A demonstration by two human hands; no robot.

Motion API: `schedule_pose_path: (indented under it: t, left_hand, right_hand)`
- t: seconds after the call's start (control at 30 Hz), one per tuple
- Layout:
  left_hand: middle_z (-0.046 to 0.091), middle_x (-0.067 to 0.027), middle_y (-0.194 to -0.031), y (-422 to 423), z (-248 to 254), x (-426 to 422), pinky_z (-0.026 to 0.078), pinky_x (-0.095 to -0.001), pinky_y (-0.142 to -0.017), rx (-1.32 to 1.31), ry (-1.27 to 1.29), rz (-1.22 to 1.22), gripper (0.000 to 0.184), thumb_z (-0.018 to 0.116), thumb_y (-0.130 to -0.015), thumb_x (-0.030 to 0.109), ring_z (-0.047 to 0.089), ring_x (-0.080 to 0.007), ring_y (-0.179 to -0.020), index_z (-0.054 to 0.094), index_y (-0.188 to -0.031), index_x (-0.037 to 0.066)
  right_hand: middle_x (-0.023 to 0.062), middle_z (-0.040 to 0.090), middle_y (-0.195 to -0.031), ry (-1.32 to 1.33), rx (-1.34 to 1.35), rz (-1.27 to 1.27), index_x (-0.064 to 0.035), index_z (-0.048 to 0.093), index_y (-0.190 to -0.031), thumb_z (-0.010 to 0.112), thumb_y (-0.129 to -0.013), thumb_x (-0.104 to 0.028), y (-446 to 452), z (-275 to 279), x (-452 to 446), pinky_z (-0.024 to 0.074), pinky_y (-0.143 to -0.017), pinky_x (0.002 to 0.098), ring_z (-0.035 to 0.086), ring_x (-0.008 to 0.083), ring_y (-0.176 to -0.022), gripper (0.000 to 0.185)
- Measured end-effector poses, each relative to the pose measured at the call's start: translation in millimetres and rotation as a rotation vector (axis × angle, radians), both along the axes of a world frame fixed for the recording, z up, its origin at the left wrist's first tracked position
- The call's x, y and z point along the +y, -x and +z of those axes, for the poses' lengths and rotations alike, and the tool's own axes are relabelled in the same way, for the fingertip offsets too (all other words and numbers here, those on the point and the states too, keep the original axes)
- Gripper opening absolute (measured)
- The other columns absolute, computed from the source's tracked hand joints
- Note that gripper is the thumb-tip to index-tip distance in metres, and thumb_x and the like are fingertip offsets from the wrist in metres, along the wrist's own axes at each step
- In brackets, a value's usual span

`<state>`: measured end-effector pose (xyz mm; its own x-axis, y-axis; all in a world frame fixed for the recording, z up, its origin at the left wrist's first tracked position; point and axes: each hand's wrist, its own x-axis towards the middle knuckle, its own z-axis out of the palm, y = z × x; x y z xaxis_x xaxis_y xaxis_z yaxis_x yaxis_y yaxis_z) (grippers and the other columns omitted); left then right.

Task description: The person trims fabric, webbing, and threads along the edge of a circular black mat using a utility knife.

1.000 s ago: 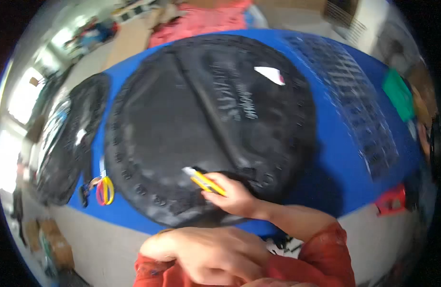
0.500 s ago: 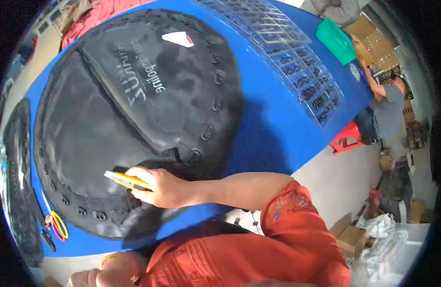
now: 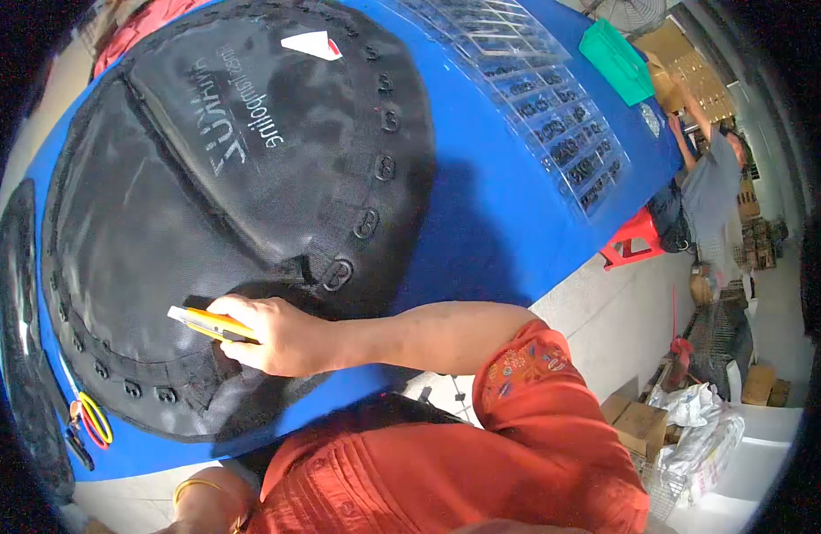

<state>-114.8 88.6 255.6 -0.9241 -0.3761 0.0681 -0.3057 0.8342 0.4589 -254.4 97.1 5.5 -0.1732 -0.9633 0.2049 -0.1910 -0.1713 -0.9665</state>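
Observation:
My right hand (image 3: 281,336) is closed around a yellow utility knife (image 3: 216,325), its pale tip pointing left over a round black mat (image 3: 161,240). Printed lettering and a white label (image 3: 312,44) show on the mat, and black loops line its rim. At the bottom edge is part of my left hand (image 3: 207,509), beside a yellow bangle; its fingers are out of sight. Scissors with yellow and red handles (image 3: 95,420) lie on the blue table (image 3: 473,222), left of the mat.
Clear compartment trays (image 3: 566,125) with small black parts lie on the table's right side, near a green bin (image 3: 615,62). Another person (image 3: 713,187) is beyond, by a red stool (image 3: 633,240). A black wrapped bundle (image 3: 23,347) lies far left. Cardboard boxes (image 3: 637,427) stand lower right.
The view has swung right, so the mat sits further left and the other person shows. My left hand has gone from in front of my body to the bottom edge. The knife stays in my right hand.

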Motion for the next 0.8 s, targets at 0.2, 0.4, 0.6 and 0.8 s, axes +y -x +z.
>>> schedule_pose_path:
  t: [0.2,0.4,0.6,0.8]
  left_hand:
    - [0.07,-0.0002,-0.081,6,22,19,0.05,-0.0328,-0.065,-0.345,0.489,0.201,0.004,0.072,-0.088,0.015,0.064,-0.0169,-0.068,0.071,-0.089,0.011]
    - [0.069,0.0007,-0.077,4,35,34,0.049,-0.0335,-0.062,-0.522,0.745,0.322,0.003,0.068,-0.089,0.012,0.062,-0.0172,-0.064,0.07,-0.087,0.012]
    - [0.064,0.0005,-0.076,12,48,19,0.05,-0.0344,-0.065,-0.739,0.923,-0.087,0.01,0.059,-0.09,0.009,0.062,-0.0189,-0.069,0.066,-0.085,0.012]
    - [0.064,-0.0009,-0.078,7,42,16,0.05,-0.0349,-0.068,-0.657,0.416,0.146,0.007,0.06,-0.09,0.01,0.063,-0.0205,-0.073,0.066,-0.087,0.012]
  right_hand:
    - [0.0241,0.069,-0.106,0.041,-0.003,-0.019,-0.0008,0.053,-0.13,0.067,-0.094,-0.016,-1,-1,-1,0.055,-0.084,0.0478,0.069,0.0427,-0.097,0.042]
    - [0.0237,0.069,-0.107,0.001,-0.023,0.001,-0.0007,0.054,-0.13,0.067,-0.094,-0.015,1,2,0,0.0548,-0.085,0.0472,0.069,0.0422,-0.099,0.041]
    - [0.0236,0.068,-0.109,0.009,-0.007,-0.01,-0.0007,0.054,-0.129,0.067,-0.094,-0.015,-1,0,-1,0.0549,-0.087,0.0468,0.068,0.0415,-0.102,0.041]
    - [0.0233,0.069,-0.108,0.021,-0.009,-0.01,-0.0008,0.054,-0.129,0.067,-0.093,-0.014,-1,0,-1,0.0554,-0.087,0.0469,0.069,0.0412,-0.101,0.04]
